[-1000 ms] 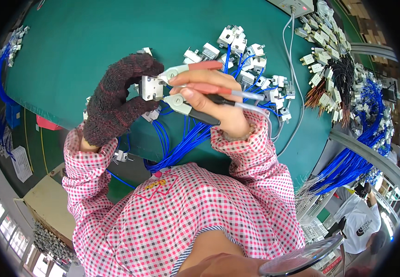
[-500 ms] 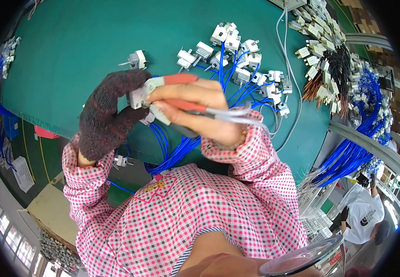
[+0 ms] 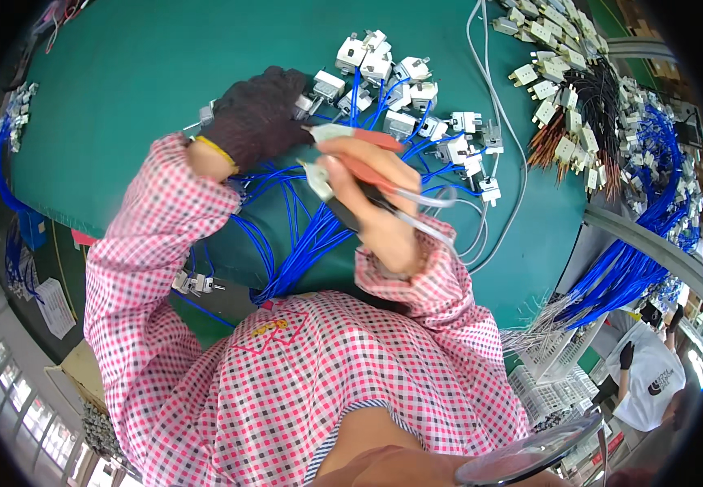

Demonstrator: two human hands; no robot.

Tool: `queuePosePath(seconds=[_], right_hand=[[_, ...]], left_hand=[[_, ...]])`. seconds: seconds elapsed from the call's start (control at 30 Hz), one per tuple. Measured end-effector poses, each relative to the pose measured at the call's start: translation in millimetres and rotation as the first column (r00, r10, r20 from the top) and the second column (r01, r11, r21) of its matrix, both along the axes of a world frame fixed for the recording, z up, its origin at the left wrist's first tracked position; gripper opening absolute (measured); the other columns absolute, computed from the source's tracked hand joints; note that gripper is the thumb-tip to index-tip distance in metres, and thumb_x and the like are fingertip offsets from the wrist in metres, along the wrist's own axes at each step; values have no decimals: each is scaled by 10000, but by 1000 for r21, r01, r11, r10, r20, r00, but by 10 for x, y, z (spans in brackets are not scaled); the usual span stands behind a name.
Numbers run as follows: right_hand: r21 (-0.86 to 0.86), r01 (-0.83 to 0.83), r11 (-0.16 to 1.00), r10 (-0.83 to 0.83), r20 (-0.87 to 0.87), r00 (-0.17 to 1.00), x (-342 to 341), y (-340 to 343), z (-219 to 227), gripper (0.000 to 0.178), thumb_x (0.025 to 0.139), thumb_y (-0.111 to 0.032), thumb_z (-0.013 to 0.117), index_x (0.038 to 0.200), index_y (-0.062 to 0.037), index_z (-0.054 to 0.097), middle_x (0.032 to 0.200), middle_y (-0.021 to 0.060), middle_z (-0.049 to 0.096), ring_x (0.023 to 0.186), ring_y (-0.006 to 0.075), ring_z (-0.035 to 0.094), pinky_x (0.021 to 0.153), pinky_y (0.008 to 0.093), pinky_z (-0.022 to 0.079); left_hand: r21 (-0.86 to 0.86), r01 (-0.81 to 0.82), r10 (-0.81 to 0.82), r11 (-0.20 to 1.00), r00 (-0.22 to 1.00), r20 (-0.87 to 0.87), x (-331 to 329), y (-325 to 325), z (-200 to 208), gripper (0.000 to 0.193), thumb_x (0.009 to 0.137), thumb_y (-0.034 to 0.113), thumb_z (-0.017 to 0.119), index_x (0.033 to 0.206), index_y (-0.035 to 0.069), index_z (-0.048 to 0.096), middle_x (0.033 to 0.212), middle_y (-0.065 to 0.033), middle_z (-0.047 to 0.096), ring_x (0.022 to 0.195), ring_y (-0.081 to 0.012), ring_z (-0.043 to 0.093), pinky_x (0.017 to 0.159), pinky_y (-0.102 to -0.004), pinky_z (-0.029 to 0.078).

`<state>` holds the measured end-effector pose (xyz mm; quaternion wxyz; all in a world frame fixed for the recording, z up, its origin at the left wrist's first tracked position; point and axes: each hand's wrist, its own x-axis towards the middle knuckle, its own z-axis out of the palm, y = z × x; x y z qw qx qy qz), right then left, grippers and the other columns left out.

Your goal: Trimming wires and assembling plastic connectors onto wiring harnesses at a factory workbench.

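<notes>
Since a moment ago, the gloved left hand (image 3: pixel 258 118) has reached farther out, curled over white connectors (image 3: pixel 384 69) on blue wires (image 3: pixel 303 235) on the green table (image 3: pixel 124 89). Right hand (image 3: pixel 376 199) grips red-handled pliers (image 3: pixel 351 154). Far right, a white basket (image 3: pixel 558 357) holds blue wire bundles (image 3: pixel 619 276).

Left hand (image 3: pixel 256 116) glove hides its grip; connector (image 3: pixel 207 113) mostly covered. Right hand (image 3: pixel 376 195) hides the pliers (image 3: pixel 343 162) jaws.

Blue wires (image 3: pixel 307 235), green table (image 3: pixel 140 89), pink-checked sleeves (image 3: pixel 157 243)
</notes>
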<state>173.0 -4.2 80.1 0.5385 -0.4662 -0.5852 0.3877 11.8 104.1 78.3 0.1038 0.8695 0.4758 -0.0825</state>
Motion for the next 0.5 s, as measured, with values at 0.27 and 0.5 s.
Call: queuePosePath(seconds=[0.27, 0.5], right_hand=[[-10, 216, 976, -205, 272, 940, 54, 83, -222, 169, 846, -3, 633, 1015, 4, 632, 902, 129, 652, 781, 191, 638, 707, 273, 490], [16, -440, 898, 440, -83, 894, 64, 143, 332, 178, 893, -120, 589, 989, 14, 655, 916, 120, 694, 849, 205, 679, 799, 306, 516]], left_hand=[[-62, -280, 273, 958, 826, 494, -697, -246, 590, 475, 769, 156, 723, 1215, 119, 564, 1059, -105, 643, 861, -230, 659, 746, -324, 532], [-284, -113, 285, 952, 663, 692, -907, -813, 559, 506, 742, 53, 752, 1211, 64, 565, 1057, -84, 647, 956, -208, 637, 837, -338, 501]])
